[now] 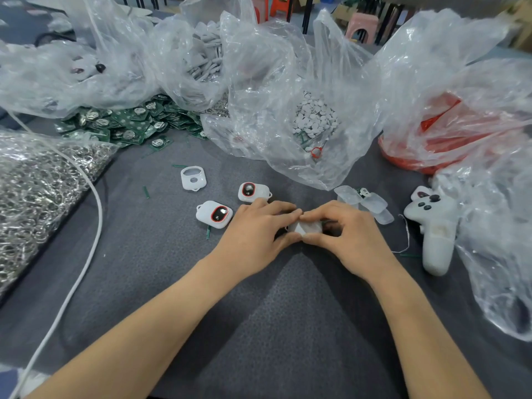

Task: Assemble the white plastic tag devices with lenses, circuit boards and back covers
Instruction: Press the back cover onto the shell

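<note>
Both hands meet at the table's middle over one white tag device point(305, 228). My left hand point(259, 228) pinches its left end and my right hand point(345, 228) grips its right end; fingers hide most of it. Two white tags with red-ringed dark lenses lie just left, one point(214, 213) near my left hand and one point(253, 192) behind it. An empty white shell point(193, 178) lies further back. Translucent back covers point(371, 204) sit right of my right hand. Green circuit boards point(126, 122) are heaped at the back left.
Clear plastic bags crowd the back: one with small white discs point(315, 118), one with white parts point(205, 53), one over red material point(437, 133). A bag of metal rings point(37, 182) lies left, with a white cable point(86, 254). A white controller point(436, 226) rests right.
</note>
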Demonstrator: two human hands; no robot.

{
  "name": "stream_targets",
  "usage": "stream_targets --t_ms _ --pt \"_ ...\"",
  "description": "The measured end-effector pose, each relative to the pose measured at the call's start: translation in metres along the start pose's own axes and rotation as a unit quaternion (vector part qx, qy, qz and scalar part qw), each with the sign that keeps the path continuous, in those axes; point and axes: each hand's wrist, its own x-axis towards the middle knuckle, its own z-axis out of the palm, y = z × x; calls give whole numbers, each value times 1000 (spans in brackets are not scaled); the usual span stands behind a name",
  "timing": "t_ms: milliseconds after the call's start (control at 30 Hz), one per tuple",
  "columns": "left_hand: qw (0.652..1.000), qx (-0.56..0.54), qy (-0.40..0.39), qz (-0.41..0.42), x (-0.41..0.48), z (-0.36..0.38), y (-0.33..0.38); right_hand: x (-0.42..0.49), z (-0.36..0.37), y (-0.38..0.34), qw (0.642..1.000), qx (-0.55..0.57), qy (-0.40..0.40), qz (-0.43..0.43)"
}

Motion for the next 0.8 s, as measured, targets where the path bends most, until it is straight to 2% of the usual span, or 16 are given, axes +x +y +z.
stream_targets --t_ms 100,200,300,400,500,800 --pt "1000 17 0 1 0 1 1 -2 0 2 998 56 -2 24" --pt "1000 13 25 9 -3 3 2 -3 2 3 992 106 34 59" --pt "998 -3 59 18 -8 4 5 -1 1 1 993 88 50 63" --pt "992 -105 65 8 -10 1 7 -3 2 -3 995 89 26 49" --pt "967 -239 86 -31 -10 -4 5 -5 5 -7 992 120 25 39" --pt "955 -280 93 -44 -10 -9 4 -6 11 -13 993 95 64 28"
